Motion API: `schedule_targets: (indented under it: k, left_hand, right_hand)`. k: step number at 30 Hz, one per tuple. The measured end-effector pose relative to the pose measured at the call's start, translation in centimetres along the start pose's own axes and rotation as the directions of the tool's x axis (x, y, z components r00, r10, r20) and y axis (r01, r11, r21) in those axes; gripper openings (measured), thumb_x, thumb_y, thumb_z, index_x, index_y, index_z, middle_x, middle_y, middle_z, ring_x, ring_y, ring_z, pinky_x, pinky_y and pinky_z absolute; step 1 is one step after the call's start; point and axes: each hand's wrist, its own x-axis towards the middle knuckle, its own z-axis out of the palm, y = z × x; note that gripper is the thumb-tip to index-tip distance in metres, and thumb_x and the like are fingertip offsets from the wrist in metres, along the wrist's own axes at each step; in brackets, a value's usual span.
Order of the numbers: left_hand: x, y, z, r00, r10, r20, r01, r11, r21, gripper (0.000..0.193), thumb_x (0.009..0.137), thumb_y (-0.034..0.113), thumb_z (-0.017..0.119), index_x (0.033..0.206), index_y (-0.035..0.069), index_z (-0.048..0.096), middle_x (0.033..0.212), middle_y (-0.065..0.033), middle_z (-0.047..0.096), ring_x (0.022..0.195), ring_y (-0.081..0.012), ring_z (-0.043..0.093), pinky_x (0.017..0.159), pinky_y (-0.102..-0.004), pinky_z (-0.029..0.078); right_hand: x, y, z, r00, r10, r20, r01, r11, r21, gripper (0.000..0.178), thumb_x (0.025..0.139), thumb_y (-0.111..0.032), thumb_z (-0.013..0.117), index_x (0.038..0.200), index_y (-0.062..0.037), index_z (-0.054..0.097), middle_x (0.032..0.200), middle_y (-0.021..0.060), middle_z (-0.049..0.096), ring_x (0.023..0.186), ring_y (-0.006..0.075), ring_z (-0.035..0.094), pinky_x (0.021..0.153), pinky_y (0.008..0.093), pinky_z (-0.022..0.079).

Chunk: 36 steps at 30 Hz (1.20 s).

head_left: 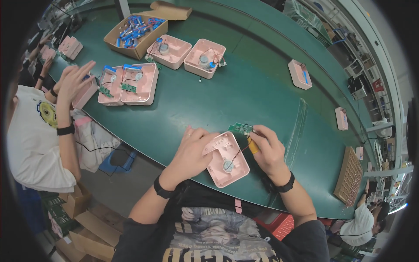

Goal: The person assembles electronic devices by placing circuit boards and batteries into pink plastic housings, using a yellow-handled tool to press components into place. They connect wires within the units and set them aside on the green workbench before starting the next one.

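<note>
In front of me a pink plastic housing point(239, 167) lies open side up on the green table. My left hand point(194, 150) is closed on its left edge. Inside sits a round grey disc-shaped part point(228, 165), with thin dark and red wires running up to the right. A green circuit board point(239, 128) is pinched by my right hand point(267, 150), just above the housing's upper right corner. A yellow piece point(252, 145) shows under the same fingers; whether it is a tool handle or a part I cannot tell.
A cardboard box point(134, 47) of blue wired cylinders stands far left, near several pink housings point(205, 59) with parts inside. A co-worker's hands point(72, 83) are at the left. Along the right lie small pink cases point(300, 75) and a brown compartment tray point(349, 177).
</note>
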Motion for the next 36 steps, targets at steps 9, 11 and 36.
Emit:
schedule_targets:
  k: [9, 11, 36]
  left_hand:
    - [-0.3, -0.9, 1.1, 0.995, -0.08, -0.061, 0.067, 0.981, -0.182, 0.044, 0.084, 0.014, 0.081, 0.126, 0.008, 0.071, 0.115, -0.0083, 0.072, 0.113, -0.0291, 0.067, 0.131, -0.0629, 0.019]
    - [-0.3, -1.1, 1.3, 0.994, -0.055, -0.097, 0.037, 0.982, -0.183, 0.04, 0.083, 0.014, 0.084, 0.121, 0.008, 0.072, 0.112, -0.0067, 0.074, 0.112, -0.028, 0.068, 0.131, -0.0628, 0.02]
    - [-0.2, -0.5, 0.3, 0.979, 0.186, -0.08, -0.18, 0.981, 0.073, 0.014, 0.087, 0.012, 0.078, 0.099, 0.007, 0.08, 0.107, -0.0101, 0.075, 0.093, -0.0292, 0.074, 0.113, -0.0496, 0.054]
  right_hand:
    - [3.9, -1.9, -0.9, 0.888, -0.036, 0.458, -0.107, 0.954, 0.282, 0.021, 0.087, -0.009, 0.082, 0.105, -0.0013, 0.073, 0.121, 0.011, 0.071, 0.115, 0.0341, 0.067, 0.1, 0.0449, 0.054]
    - [3.6, -2.2, -0.8, 0.885, -0.015, 0.465, -0.106, 0.967, 0.233, 0.021, 0.087, -0.01, 0.081, 0.105, -0.0013, 0.074, 0.121, 0.0108, 0.071, 0.115, 0.0336, 0.066, 0.1, 0.0448, 0.053]
    - [3.4, -1.1, 0.2, 0.789, -0.018, 0.614, -0.072, 0.99, 0.122, 0.019, 0.086, -0.013, 0.078, 0.103, -0.0049, 0.076, 0.116, 0.009, 0.068, 0.103, 0.028, 0.067, 0.088, 0.0405, 0.057]
